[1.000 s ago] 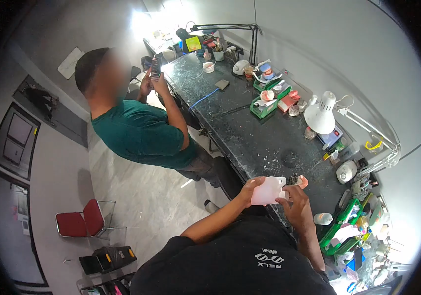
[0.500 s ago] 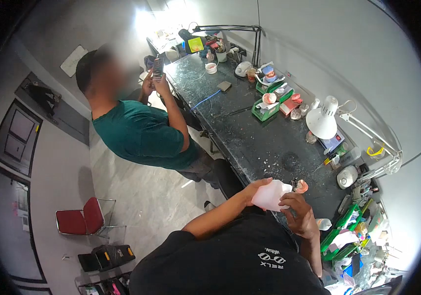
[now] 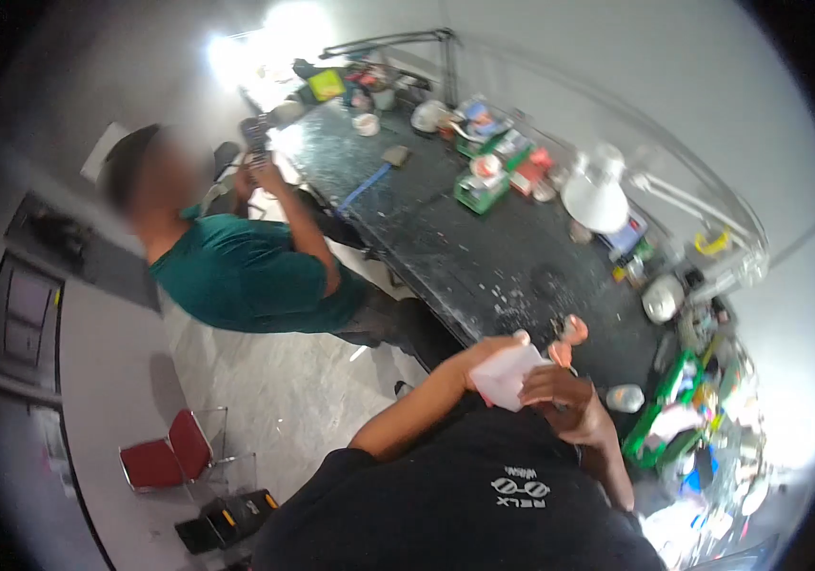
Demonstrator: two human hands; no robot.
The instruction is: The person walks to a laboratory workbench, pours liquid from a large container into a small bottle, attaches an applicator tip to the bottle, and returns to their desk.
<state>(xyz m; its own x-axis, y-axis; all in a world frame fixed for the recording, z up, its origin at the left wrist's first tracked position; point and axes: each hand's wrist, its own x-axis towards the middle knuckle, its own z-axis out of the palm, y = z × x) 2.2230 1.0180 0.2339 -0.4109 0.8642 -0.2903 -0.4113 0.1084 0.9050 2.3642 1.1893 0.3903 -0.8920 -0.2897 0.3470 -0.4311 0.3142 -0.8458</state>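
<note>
A pale pink, wax-like sheet (image 3: 506, 379) is held in front of my chest at the bench edge. My left hand (image 3: 491, 357) grips it from the left, with the thumb along its upper edge. The bent fingers of my right hand (image 3: 565, 395) close over its right side. Just beyond my hands, a pink dental model (image 3: 574, 329) lies on the bench, with another pink piece (image 3: 561, 354) nearer to me. To the right of my right hand is a small whitish container (image 3: 625, 398). Motion blur softens the fingertips.
A dark workbench (image 3: 407, 243) runs along the wall. On it are green bins (image 3: 481, 193), a white desk lamp (image 3: 596, 195) and a blue-handled brush (image 3: 369, 183). Clutter fills the right end. A person in a green shirt (image 3: 246, 271) stands left, holding a phone (image 3: 255, 141). A red chair (image 3: 152, 464) stands behind.
The camera view has shifted and tilted. The sheet has turned in my hands, and my right fingers now reach further across it. The second pink piece and the whitish container show more fully.
</note>
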